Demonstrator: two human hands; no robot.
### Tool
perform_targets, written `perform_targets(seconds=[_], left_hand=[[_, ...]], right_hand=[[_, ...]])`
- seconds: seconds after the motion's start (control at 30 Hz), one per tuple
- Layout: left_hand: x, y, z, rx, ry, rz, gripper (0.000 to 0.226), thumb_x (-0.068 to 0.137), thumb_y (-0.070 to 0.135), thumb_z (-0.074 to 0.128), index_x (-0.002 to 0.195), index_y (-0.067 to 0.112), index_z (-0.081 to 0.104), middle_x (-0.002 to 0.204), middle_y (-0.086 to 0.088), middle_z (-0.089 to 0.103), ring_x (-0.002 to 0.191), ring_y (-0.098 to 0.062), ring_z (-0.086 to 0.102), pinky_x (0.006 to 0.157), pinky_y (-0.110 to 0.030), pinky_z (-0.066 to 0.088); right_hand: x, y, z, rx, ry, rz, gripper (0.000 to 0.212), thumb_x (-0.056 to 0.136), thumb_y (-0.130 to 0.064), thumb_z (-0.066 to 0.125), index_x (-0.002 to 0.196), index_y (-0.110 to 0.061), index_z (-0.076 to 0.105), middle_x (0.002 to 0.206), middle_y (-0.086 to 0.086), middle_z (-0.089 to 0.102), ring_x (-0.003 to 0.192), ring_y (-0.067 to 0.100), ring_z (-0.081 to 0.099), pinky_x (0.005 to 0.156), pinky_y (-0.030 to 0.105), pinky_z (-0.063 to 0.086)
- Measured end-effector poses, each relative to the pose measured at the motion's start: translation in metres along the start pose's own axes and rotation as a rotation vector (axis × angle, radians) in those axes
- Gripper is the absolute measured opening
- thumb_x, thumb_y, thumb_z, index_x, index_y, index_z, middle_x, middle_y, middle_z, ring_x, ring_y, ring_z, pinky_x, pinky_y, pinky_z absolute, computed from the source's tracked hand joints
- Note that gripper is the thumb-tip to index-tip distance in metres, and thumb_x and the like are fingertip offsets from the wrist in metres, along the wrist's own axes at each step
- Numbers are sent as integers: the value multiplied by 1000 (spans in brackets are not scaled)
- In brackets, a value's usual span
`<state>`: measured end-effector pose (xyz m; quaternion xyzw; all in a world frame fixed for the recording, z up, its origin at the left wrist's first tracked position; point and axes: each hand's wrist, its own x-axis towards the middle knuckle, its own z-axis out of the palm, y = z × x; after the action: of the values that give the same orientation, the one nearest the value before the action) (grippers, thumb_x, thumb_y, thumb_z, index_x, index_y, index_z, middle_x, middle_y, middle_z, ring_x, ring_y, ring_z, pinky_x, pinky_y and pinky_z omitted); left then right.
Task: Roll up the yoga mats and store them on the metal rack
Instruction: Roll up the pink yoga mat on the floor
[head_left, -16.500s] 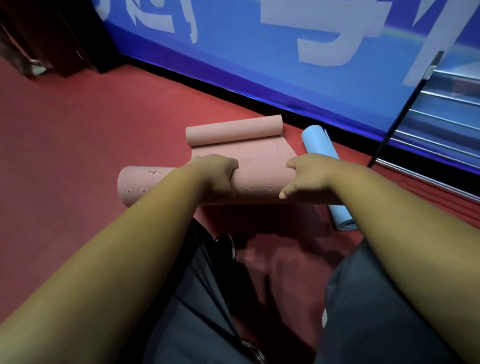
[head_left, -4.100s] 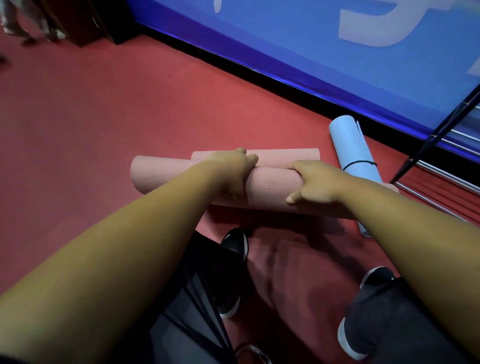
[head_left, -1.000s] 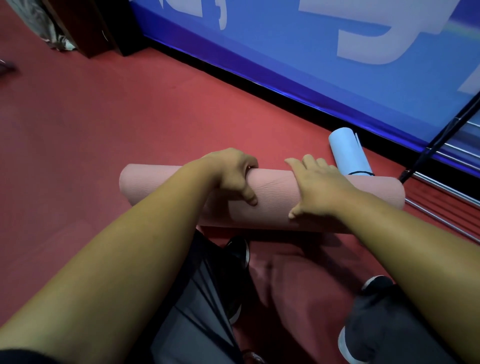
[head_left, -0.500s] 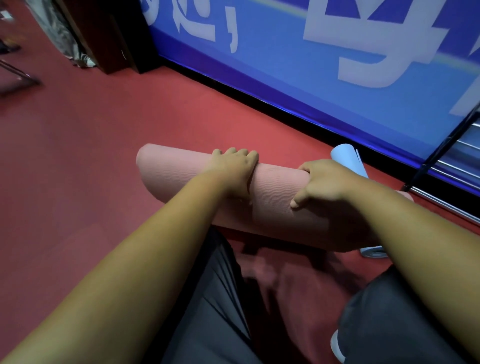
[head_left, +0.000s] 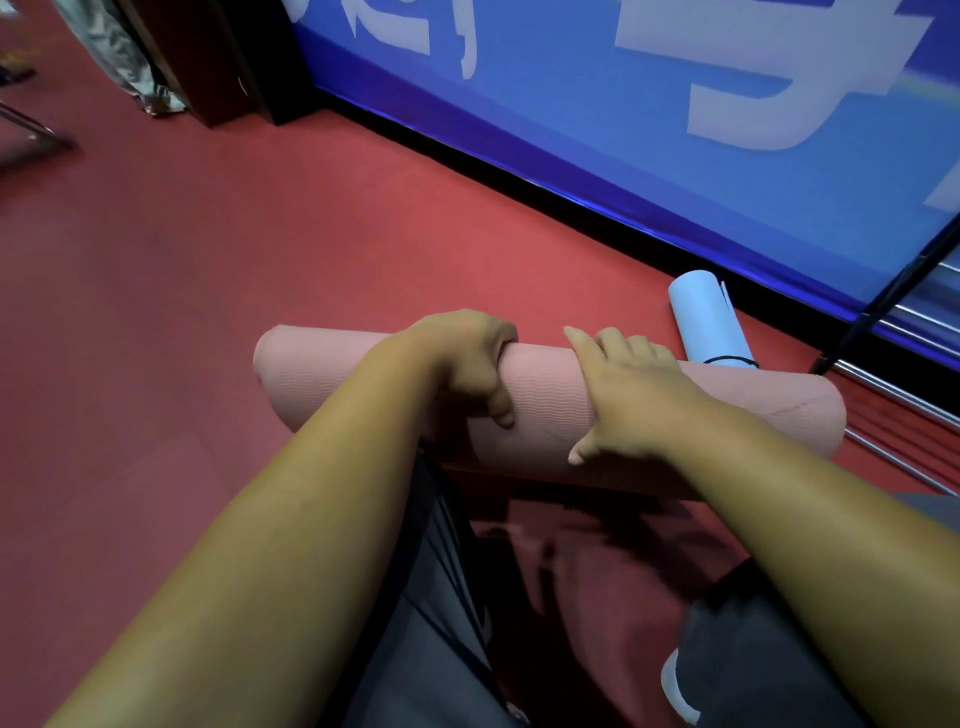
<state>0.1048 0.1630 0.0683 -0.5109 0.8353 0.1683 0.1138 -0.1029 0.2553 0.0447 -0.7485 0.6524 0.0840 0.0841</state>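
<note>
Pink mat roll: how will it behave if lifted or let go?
Likely springs loose if let go: no band shows on the pink mat roll, unlike the blue mat with its black band. Round, so apt to roll. Probably light and grippy: ribbed surface, left hand and right hand wrap it.

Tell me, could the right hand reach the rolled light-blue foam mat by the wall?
Probably yes: the light-blue mat lies just beyond the rolled pink mat that the right hand holds, with nothing else between.
</note>
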Motion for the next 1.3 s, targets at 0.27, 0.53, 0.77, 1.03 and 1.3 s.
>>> perform_targets(seconds=[0.27, 0.53, 0.77, 1.03, 1.3], left_hand=[[13, 0, 7, -118, -230, 7, 75, 58, 49, 102, 120, 34, 63, 107, 10, 72, 100, -18, 70, 89, -37, 61], [19, 14, 17, 378, -70, 24, 124, 48, 78, 92, 149, 29, 38, 148, 0, 50, 138, -32, 46, 112, -58, 40], [28, 10, 14, 278, 77, 100, 89, 47, 74, 89, 119, 35, 53, 119, 6, 66, 111, -28, 62, 85, -41, 50], [29, -1, 7, 55, -88, 60, 83, 45, 69, 95, 113, 34, 65, 96, 12, 70, 93, -20, 67, 82, -36, 59], [28, -8, 5, -186, -213, -1, 67, 42, 57, 100, 99, 33, 73, 90, 14, 78, 89, -14, 75, 87, -39, 64]], right_hand=[[21, 8, 1, 58, -20, -62, 94, 55, -75, 88, 129, -32, 47, 134, -9, 59, 118, 30, 56, 86, 47, 46], [32, 24, -13, 318, -184, 57, 78, 51, -66, 94, 115, -34, 64, 108, -9, 68, 98, 20, 63, 84, 37, 57], [29, 31, -18, 376, -222, 71, 75, 59, -59, 95, 122, -34, 63, 115, -7, 69, 99, 16, 64, 83, 35, 55], [21, 19, -5, 99, -141, -14, 118, 75, -74, 80, 167, -28, 21, 159, 4, 38, 142, 36, 43, 117, 49, 40], [18, 10, 20, -23, 33, -104, 147, 64, -76, 86, 171, -21, 0, 160, 3, 33, 143, 34, 40, 120, 50, 33]])
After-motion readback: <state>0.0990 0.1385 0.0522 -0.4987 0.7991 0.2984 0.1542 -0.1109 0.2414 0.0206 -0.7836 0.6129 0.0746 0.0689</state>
